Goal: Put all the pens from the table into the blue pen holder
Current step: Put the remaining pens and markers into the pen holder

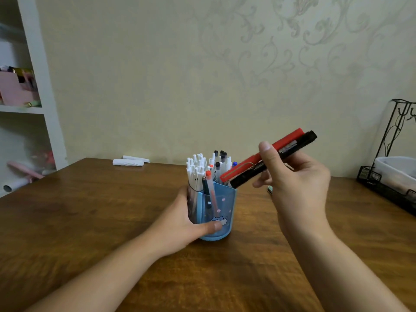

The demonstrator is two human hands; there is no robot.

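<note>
left hand (180, 224): wrapped around the lower side of the blue pen holder (219, 212), thumb across its front, steadying it on the tabletop (112, 210)
right hand (295, 176): closed on two pens at once, a red pen (270, 154) and a black pen (290, 154), held side by side and tilted, lower ends just over the holder's right rim
holder contents: back section packed with white pens (197, 171); front section holds only an orange-capped pen (210, 190) and a dark one beside it
step in hand: by my reading, feeding the pair down into the holder
risk, entry: the two tips sit at the rim's edge, not clearly over an opening; they may catch the rim or the divider and slide outside
risk, pair: pinched together, one pen may slip free and drop to the tabletop
risk, crowding: pushed into the packed section, they could jam or lever other pens out
risk, tipping: a sideways push could tilt the tall load if the left hand loosens
risk, missed item: a small pale object (270, 190) shows behind the right hand; i cannot tell if it is a pen
</note>
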